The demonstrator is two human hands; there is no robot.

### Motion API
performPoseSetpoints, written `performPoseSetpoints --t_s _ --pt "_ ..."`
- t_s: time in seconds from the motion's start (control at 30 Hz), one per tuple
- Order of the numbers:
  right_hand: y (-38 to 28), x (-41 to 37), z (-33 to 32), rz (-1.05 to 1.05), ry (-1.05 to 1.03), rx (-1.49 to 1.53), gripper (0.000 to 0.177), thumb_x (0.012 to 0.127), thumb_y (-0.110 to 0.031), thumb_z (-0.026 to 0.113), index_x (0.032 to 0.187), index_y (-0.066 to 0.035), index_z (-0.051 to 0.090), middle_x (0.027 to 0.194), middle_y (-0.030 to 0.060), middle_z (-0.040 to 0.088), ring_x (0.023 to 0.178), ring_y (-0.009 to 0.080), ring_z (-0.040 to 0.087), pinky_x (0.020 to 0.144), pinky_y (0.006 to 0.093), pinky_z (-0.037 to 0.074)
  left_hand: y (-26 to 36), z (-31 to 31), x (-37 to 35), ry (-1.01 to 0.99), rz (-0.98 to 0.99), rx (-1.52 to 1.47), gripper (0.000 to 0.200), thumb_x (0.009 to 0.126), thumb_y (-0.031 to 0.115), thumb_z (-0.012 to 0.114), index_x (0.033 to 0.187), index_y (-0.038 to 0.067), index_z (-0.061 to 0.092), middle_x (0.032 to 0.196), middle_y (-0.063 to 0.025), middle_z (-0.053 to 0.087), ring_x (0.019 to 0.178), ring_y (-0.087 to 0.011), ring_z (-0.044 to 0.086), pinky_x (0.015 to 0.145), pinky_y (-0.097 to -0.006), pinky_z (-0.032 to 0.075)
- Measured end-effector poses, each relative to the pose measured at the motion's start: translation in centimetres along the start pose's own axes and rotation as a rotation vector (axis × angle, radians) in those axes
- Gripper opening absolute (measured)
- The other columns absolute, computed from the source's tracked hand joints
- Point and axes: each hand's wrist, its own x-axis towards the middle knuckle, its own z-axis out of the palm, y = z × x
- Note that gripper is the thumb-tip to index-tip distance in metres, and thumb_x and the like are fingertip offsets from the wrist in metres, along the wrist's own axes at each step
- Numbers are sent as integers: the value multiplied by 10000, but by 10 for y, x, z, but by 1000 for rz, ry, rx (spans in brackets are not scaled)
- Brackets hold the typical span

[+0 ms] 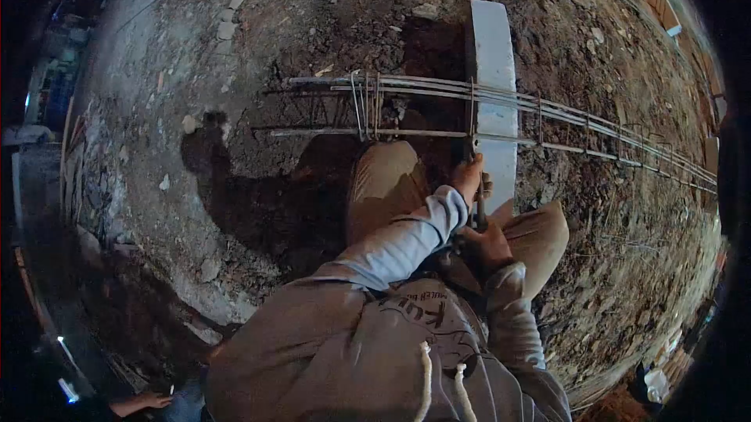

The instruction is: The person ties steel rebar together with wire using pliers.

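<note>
My left hand (pixel 468 175) is closed around the upper part of a dark, long-handled pincers-like tool (pixel 482 209). Lower down, near my right knee, my right hand (pixel 490 245) is wrapped round the same tool's handle end. Its head meets the near bar of a steel rebar cage (pixel 438 133), beside one stirrup; the jaws are too small to make out. Beneath the cage lies a pale, flat board (pixel 496 54), pointing away from me. Several loose stirrups (pixel 368 105) stand bunched around the bars on the left.
Rough dirt ground (pixel 297 31) with stones surrounds the cage, which stretches far right. My left knee (pixel 387 175) is close to the near bar. Another person's hand (pixel 152 400) shows at the bottom left. Pale debris (pixel 655 383) lies at the lower right.
</note>
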Motion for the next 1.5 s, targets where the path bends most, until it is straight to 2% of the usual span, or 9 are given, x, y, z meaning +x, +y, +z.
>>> performPoseSetpoints --t_s 0.17,0.43,0.57,0.63,0.8,1.03,1.1,1.43,1.5 --pt "-28 13 10 -24 422 -472 427 790 -224 553 1180 -86 448 896 219 563 784 412 557 620 474 451 -3 1 -1 -9 189 6 351 852 409 534 906 62 519 778 -59 536 713 -178 547 563 -335 429" --pt "-50 3 -27 82 30 293 404 825 -328 571 1038 13 533 761 155 591 712 253 578 610 354 437 35 -26 -38 -91 544 767 323 840 341 540 871 22 575 757 -34 542 681 -109 513 539 -284 448" --pt "-10 22 -29 -22 94 668 464 815 -392 576 1045 9 533 717 124 559 652 231 529 617 338 434 35 -46 -44 -143 577 486 311 833 293 547 944 6 592 876 -61 605 765 -146 566 707 -304 457" --pt "-4 35 -48 192 191 119 495 808 -406 567 1118 -22 524 789 118 595 739 285 560 712 331 433 38 -59 -46 -101 635 380 283 822 265 565 934 8 604 891 -68 618 800 -153 578 729 -291 447" --pt "-42 47 -20 -301 897 -914 539 833 -397 520 1196 -7 435 1032 240 505 933 401 502 794 421 414 52 -72 -62 -32 675 358 292 811 285 603 918 15 624 845 -53 620 795 -148 576 718 -278 445" --pt "-72 55 42 -282 146 115 349 869 -336 493 960 -4 551 796 196 559 740 357 554 655 393 426 70 -88 -61 -15 868 712 329 807 317 600 991 45 603 890 -90 587 824 -192 557 741 -310 428" --pt "-79 60 39 -264 179 123 325 857 -319 510 893 0 558 740 189 558 688 326 554 632 377 424 91 -113 -48 540 1299 725 423 794 356 603 1067 39 540 1024 -119 535 871 -233 541 765 -339 421" --pt "-126 103 70 -231 188 45 236 804 -238 561 803 -2 570 620 145 582 589 255 592 561 351 443 189 -169 17 694 628 1353 374 739 337 629 940 23 606 963 -238 577 899 -316 569 734 -386 469" --pt "-132 98 70 -243 139 109 229 800 -227 562 791 2 566 605 159 575 576 251 599 554 346 445 198 -201 35 329 667 1087 245 745 291 626 800 53 632 877 -191 607 794 -266 595 674 -384 482"
